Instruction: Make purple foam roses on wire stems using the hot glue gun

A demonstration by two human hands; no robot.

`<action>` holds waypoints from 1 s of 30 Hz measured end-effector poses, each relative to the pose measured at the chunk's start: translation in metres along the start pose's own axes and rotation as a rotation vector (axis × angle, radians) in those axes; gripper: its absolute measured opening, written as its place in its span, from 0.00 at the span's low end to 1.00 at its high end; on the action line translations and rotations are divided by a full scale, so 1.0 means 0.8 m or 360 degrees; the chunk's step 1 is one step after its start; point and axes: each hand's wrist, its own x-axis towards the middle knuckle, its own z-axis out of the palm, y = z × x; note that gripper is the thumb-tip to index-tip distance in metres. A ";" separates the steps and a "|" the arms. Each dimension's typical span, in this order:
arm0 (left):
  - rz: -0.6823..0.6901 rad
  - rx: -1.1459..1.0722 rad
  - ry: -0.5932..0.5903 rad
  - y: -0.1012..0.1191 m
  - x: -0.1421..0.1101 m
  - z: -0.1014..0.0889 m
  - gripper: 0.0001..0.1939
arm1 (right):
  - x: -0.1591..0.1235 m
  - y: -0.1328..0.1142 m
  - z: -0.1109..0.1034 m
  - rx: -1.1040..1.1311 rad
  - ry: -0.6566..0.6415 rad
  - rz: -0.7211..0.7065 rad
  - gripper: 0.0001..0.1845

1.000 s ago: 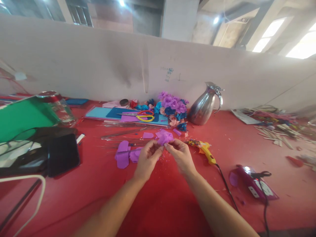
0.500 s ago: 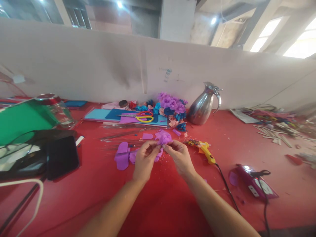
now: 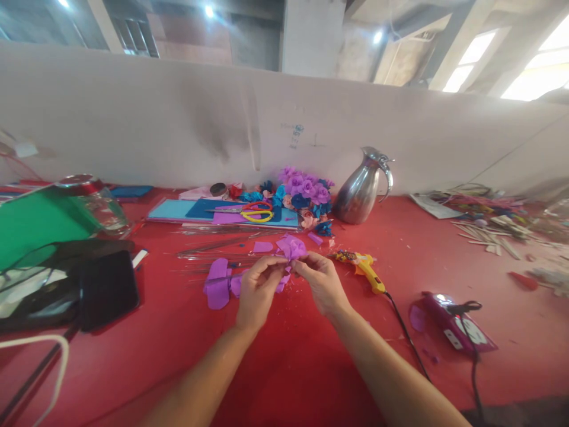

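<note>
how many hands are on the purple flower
2: the left hand at the lower left of the flower, the right hand at its lower right.

The red worktop [image 3: 311, 367] runs along the wall, littered with scraps; at its back I see blue sheets [image 3: 173, 210], a heap of paper flowers [image 3: 306, 190] and a steel jug [image 3: 359, 190] standing upright; nearer lie thin wires [image 3: 191, 256], purple pieces [image 3: 217, 284] and a yellow glue gun [image 3: 370, 276]; toward the right, a purple socket box [image 3: 457, 326].
</note>
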 end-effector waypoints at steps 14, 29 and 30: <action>-0.0287 -0.0278 -0.0039 0.012 0.007 0.001 0.08 | 0.000 -0.009 -0.006 -0.0041 -0.0174 0.0054 0.10; -0.0309 -0.0071 -0.0110 0.002 0.011 -0.003 0.11 | -0.005 -0.013 -0.003 -0.0102 -0.0219 -0.0081 0.08; -0.0292 -0.0047 -0.0100 0.000 0.011 -0.004 0.11 | -0.005 -0.013 -0.002 -0.0068 -0.0227 -0.0093 0.08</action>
